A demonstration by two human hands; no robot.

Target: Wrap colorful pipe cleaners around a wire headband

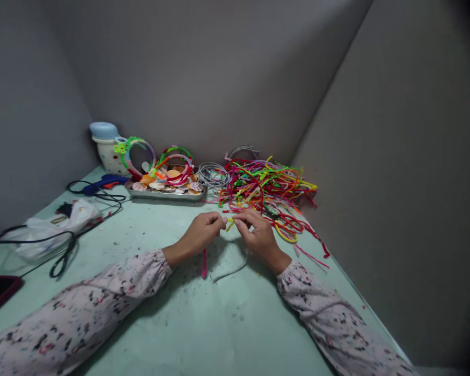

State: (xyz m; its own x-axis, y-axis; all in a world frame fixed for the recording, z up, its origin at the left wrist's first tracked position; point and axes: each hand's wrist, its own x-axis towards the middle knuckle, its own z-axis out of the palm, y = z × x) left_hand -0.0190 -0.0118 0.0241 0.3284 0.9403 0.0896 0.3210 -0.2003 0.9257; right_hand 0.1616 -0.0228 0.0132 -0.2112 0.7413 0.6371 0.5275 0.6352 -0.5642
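Between my two hands, just above the pale green table [203,324], is a short bent piece of yellow pipe cleaner [230,225]. My left hand [206,232] pinches one end of it between thumb and forefinger. On the other side, my right hand [257,237] pinches it with the fingertips. Below the left hand a pink strip [204,263] sticks out, its upper part hidden by the hand. A grey wire [231,272] curves on the table under the right hand; its far end is hard to make out.
Beyond my hands lie a heap of colourful pipe cleaners [266,183], a coil of grey wire [213,175] and a metal tray [168,195] holding shells and decorated hoops. Leftward are a blue-lidded cup [108,151], a black cable [72,240], a plastic bag [50,230] and a dark red-edged device [0,292].
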